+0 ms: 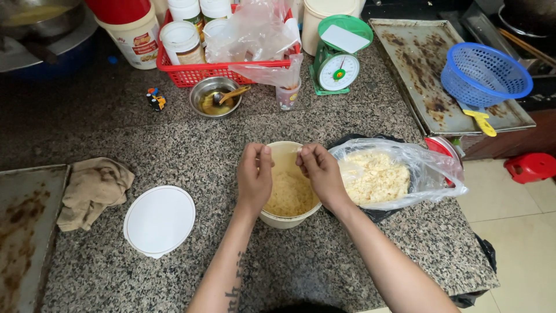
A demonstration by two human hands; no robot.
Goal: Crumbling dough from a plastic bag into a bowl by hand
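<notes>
We stand at a speckled granite counter (324, 255), with a stained baking tray (431, 75) at its far right corner and a second tray (26, 226) at the left edge. A blue plastic colander (483, 72) sits on the far tray, and a green kitchen scale (339, 55) stands beside a red basket (202, 72) of jars.

Nearer to us, a clear plastic bag (399, 174) of pale shredded food lies open just right of a cream tub (289, 182), which sits at the centre of the counter and holds more of the same shreds. Its round white lid (159, 220) lies flat to the left, near a crumpled beige cloth (92, 188). A small steel bowl (215, 95) with a spoon rests farther back.

Our left hand (255, 177) and right hand (321, 174) hover over the tub's mouth, knuckles up. The fingers of each are curled in and pinched together at the tips (whether any shreds sit between them, we cannot tell), and neither hand grips the tub's rim.
</notes>
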